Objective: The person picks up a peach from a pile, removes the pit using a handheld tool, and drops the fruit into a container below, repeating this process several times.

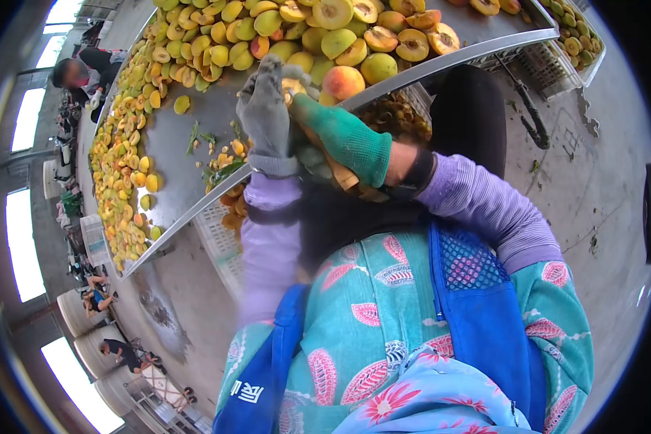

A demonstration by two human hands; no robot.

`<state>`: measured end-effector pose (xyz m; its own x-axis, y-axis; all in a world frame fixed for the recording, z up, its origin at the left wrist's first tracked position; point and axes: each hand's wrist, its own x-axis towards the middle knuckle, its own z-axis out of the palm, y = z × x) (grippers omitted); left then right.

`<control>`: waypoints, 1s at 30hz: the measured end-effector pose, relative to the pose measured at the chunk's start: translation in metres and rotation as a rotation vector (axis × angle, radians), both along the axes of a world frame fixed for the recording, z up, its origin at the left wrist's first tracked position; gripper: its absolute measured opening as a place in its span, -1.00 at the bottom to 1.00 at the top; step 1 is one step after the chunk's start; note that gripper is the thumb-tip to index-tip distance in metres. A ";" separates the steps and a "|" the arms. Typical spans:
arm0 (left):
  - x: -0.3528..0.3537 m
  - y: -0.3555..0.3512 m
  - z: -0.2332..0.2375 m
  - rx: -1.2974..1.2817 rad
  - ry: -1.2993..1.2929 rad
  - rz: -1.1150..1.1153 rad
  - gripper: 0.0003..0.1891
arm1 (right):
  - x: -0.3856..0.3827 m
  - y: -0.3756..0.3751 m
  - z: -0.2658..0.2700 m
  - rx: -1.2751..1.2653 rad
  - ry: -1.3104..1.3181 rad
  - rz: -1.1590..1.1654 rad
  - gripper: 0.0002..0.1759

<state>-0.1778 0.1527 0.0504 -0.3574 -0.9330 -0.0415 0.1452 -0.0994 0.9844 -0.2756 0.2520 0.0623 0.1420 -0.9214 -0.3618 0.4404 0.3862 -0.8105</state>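
Near the table's front edge both hands are together. My left hand (pixel 264 108), in a grey glove, is closed around a yellow piece of peach (pixel 292 88), mostly hidden by the fingers. My right hand (pixel 346 137), in a green knit glove, is closed on a tool with a tan, wood-like handle (pixel 338 171); its working end is hidden between the hands. Just beyond them, a whole red-and-yellow peach (pixel 343 82) rests at the edge of a heap of halved peaches (pixel 333 45).
The metal table (pixel 168 137) has a raised rim and carries more halves along its far side. Leaf scraps (pixel 208 137) lie near the rim. Below are crates (pixel 220 242) of peach pieces; another fruit crate (pixel 568 43) stands right. Other people (pixel 119 354) are at left.
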 end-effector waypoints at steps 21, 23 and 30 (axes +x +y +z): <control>0.005 -0.045 0.001 -0.226 -0.505 -0.677 -0.66 | 0.027 -0.014 -0.039 0.042 -0.399 -0.012 -0.56; 0.013 -0.035 0.002 -0.279 -0.274 -0.634 -0.69 | 0.021 -0.012 -0.039 0.071 -0.973 0.159 -0.55; 0.103 0.015 -0.010 -0.182 -0.177 0.175 -0.77 | 0.000 0.009 -0.013 -0.043 -0.815 0.335 -0.60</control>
<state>-0.0753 0.1680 0.0402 -0.1930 -0.9775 0.0849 -0.0308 0.0925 0.9952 -0.2755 0.2612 0.0492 0.6059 -0.7955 0.0043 0.7571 0.5750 -0.3102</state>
